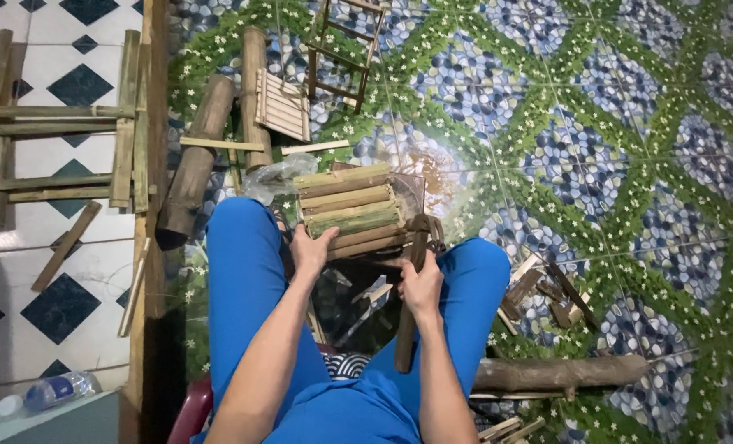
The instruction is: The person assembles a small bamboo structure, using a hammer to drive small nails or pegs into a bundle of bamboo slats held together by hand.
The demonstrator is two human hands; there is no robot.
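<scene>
left hand (310,249) grips slat panel (350,207) | right hand (422,288) seemingly holds hammer (412,284)

The person wears bright blue trousers (243,279) that cover both legs down past the knees, the cloth smooth and plain with no pattern or visible seams. A top (354,415) of the same bright blue shows at the bottom edge of the view, with short sleeves that leave both forearms bare. The left hand (311,249) and the right hand (422,288) are bare too, with no gloves, rings, or watch on the wrists
</scene>
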